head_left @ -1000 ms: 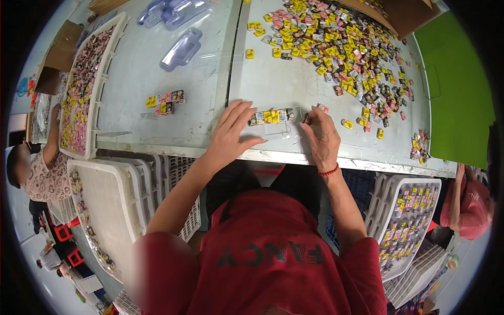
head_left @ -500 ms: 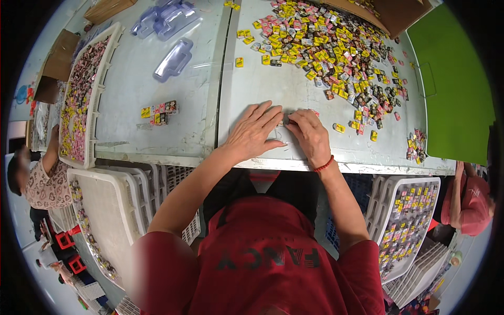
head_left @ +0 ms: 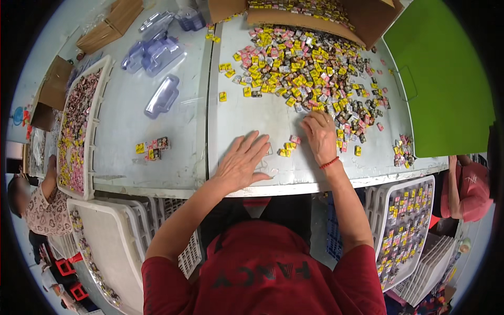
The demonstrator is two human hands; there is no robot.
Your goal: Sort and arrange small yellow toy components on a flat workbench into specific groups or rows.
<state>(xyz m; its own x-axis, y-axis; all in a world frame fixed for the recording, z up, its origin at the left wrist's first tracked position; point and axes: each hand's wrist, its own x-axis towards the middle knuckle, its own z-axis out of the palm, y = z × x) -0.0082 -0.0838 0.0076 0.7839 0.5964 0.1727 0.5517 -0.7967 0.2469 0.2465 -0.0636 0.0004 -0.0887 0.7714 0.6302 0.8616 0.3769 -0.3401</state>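
My left hand (head_left: 244, 164) lies palm down on the white table (head_left: 231, 123) near its front edge, fingers spread. A clear, see-through piece (head_left: 269, 150) shows partly beside its fingertips. My right hand (head_left: 320, 137) is at the near edge of a heap of small box-shaped pieces (head_left: 299, 63) in yellow, pink, black and white. Its fingers are pinched together; what is between them, if anything, is hidden. A little group of yellow and pink pieces (head_left: 286, 151) sits between my hands.
Left stand clear plastic trays (head_left: 163, 97), a small cluster of pieces (head_left: 152, 148) and a filled white crate (head_left: 100, 121). A cardboard box (head_left: 310, 23) is behind the heap, a green panel (head_left: 441, 79) at right. Crates stack below; one person (head_left: 44, 210) is left, another (head_left: 467, 189) right.
My hands have moved apart. My right hand has gone forward to the heap, uncovering the group of yellow and pink pieces. The whole view has also shifted.
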